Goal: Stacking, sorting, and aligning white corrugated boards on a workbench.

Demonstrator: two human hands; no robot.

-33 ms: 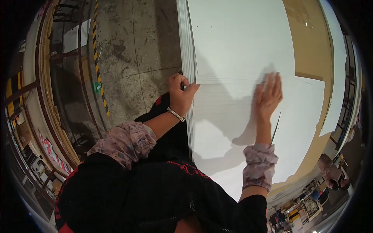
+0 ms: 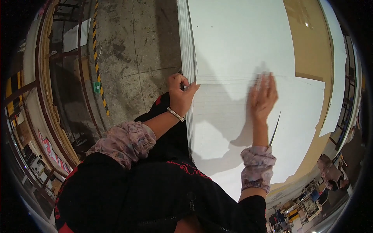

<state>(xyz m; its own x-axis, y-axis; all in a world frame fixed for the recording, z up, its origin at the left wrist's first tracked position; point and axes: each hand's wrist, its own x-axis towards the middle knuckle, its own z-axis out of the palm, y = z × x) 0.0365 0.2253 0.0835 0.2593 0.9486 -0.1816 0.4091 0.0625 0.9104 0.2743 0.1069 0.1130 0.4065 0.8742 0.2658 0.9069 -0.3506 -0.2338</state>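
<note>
R hand (image 2: 264, 97) shifted slightly L, open over white sheets (image 2: 241, 35), w/ L hand (image 2: 181, 95) curled at their edge, both holds unclear.

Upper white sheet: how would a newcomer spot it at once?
Find the layered white stack right of the concrete floor. The upper white sheet lies on it, beyond the left hand. Two dark dots near its left edge set it apart from the lower white sheet.

Red script (image 2: 189, 169) on the black jacket (image 2: 155, 190) cannot be read; nor can the green tag's (image 2: 97, 87) pale mark.
</note>
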